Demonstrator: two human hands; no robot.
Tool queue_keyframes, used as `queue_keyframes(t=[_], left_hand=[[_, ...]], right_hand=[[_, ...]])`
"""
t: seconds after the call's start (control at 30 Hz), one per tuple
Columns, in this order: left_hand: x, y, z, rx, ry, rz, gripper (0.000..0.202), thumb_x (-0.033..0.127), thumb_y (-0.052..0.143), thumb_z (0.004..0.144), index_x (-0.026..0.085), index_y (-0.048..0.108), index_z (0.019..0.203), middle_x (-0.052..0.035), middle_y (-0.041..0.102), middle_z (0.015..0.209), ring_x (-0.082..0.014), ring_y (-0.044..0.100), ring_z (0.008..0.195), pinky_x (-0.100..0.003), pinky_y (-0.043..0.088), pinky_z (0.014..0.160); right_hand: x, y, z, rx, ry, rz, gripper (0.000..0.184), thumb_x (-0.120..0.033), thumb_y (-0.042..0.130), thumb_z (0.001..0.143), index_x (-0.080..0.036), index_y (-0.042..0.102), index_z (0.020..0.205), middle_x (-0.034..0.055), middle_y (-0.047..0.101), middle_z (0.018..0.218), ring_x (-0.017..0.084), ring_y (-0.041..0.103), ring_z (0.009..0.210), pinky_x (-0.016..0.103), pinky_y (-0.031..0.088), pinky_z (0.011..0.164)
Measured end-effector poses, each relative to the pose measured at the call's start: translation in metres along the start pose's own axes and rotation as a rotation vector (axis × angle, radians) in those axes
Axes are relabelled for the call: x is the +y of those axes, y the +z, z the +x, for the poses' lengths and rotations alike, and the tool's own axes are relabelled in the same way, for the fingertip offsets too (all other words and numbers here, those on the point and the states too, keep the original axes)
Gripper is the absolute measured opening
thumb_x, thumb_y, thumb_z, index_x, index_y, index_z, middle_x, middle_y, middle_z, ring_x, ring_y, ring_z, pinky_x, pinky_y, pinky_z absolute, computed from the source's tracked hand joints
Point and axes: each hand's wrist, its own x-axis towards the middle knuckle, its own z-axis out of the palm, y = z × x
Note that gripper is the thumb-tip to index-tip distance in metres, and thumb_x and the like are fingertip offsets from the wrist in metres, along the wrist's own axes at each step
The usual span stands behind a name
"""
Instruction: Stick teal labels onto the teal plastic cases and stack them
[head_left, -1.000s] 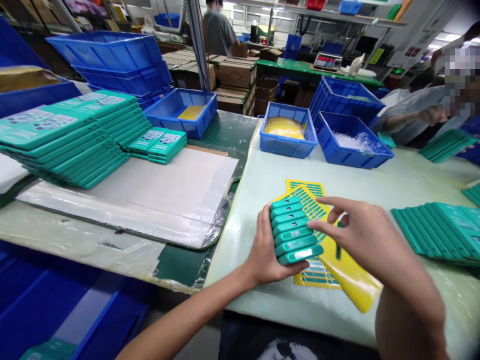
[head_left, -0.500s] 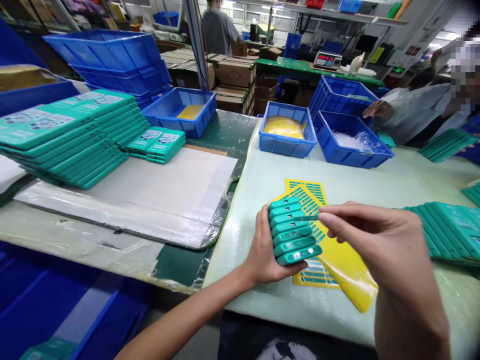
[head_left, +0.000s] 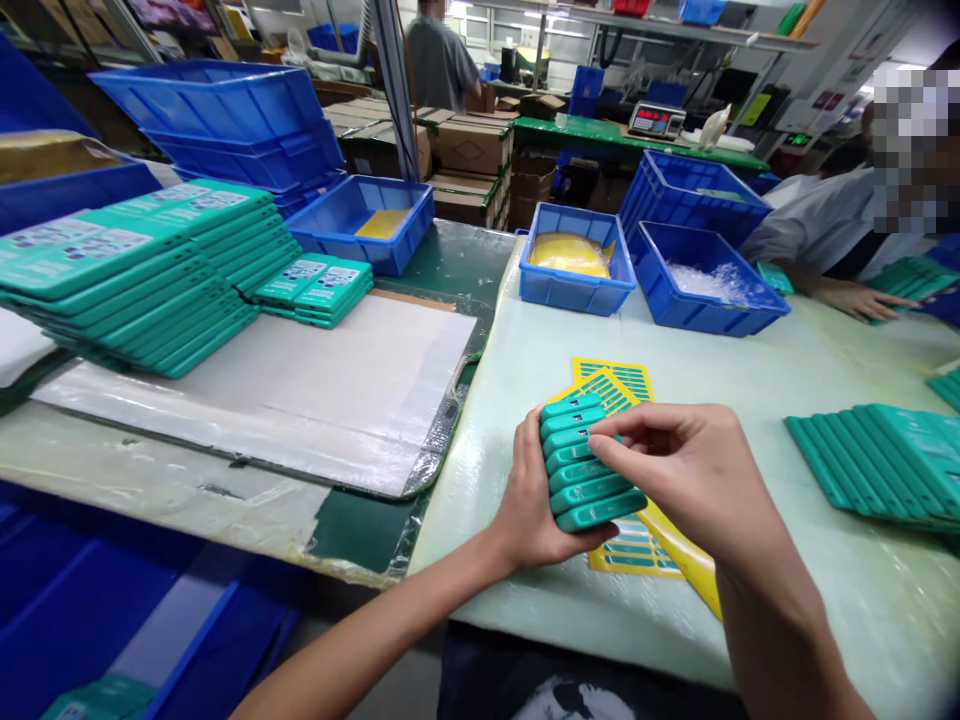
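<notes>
Boxes (head_left: 585, 470), green, sit fanned in my left hand (head_left: 529, 510), squeezed tight. My right hand (head_left: 675, 470) pinches one edge; I should press gently so none slip.

Your hands on a fan of teal cases

Your left hand (head_left: 529, 510) grips a fanned stack of teal cases (head_left: 589, 462) from the side; your right hand (head_left: 686, 470) pinches at its middle edges. Yellow sheets (head_left: 615, 380) lie beneath on the table (head_left: 540, 350). Two blue bins (head_left: 577, 290) sit beyond, more cases (head_left: 877, 460) to your right.
</notes>
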Motion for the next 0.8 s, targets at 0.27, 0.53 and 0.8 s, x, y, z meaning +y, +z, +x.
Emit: queue_keyframes(t=[0.27, 0.53, 0.8], left_hand=[[0.0, 0.0, 0.0, 0.005, 0.017, 0.019, 0.151, 0.067, 0.1, 0.073, 0.032, -0.004, 0.176, -0.0216, 0.033, 0.166, -0.049, 0.048, 0.152, -0.075, 0.045, 0.126], [-0.001, -0.001, -0.001, -0.028, -0.002, 0.046, 0.152, 0.069, 0.099, 0.073, 0.028, -0.005, 0.175, -0.0245, 0.033, 0.167, -0.0499, 0.045, 0.155, -0.074, 0.044, 0.128], [-0.003, -0.004, -0.001, -0.024, 0.032, 0.031, 0.139, 0.073, 0.092, 0.082, 0.029, -0.001, 0.175, -0.0241, 0.034, 0.169, -0.0496, 0.045, 0.157, -0.074, 0.04, 0.129]], right_hand=[[0.0, 0.002, 0.003, -0.015, 0.015, -0.042, 0.024, -0.037, 0.075, 0.074, -0.017, 0.087, 0.078, 0.007, 0.076, 0.071, 0.019, 0.066, 0.061, 0.03, 0.05, 0.056], [0.007, -0.013, 0.024, -0.005, -0.099, -0.47, 0.065, -0.036, 0.089, 0.078, -0.013, 0.079, 0.139, 0.0006, 0.068, 0.072, 0.019, 0.06, 0.066, 0.031, 0.041, 0.061], [0.043, -0.035, 0.041, -0.299, 0.007, -0.066, 0.043, -0.051, 0.074, 0.095, -0.011, 0.083, 0.107, 0.0069, 0.077, 0.081, 0.018, 0.069, 0.062, 0.03, 0.055, 0.062]])
